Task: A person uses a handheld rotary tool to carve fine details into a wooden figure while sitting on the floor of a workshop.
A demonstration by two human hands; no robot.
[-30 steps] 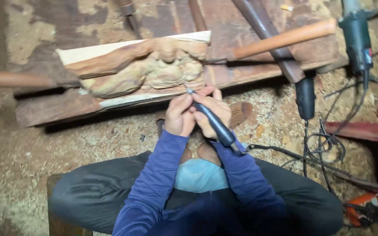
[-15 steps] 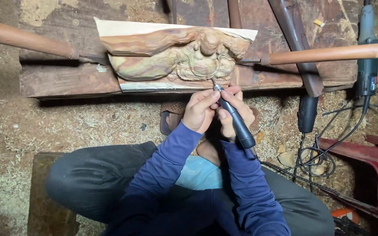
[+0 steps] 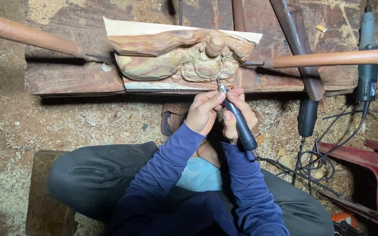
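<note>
A carved wooden relief (image 3: pixel 184 57) lies on a dark wooden board (image 3: pixel 75 78) on the sawdust floor. My right hand (image 3: pixel 239 113) grips a dark pen-shaped rotary tool (image 3: pixel 237 118) whose tip touches the lower edge of the carving. My left hand (image 3: pixel 203 111) pinches the front of the same tool just behind the tip. Both blue sleeves reach forward over my crossed legs.
Two long wooden handles (image 3: pixel 27 37) (image 3: pixel 329 59) hold the carving from left and right. A grey power tool (image 3: pixel 366 57) and a black one (image 3: pixel 307 116) lie at right with tangled cables (image 3: pixel 316 161). A red metal piece (image 3: pixel 372 166) is at far right, and a low stool (image 3: pixel 44 192) at lower left.
The view has shifted, so the carving and board now sit further right and lower in frame. Both hands stay on the rotary tool at the carving's lower edge.
</note>
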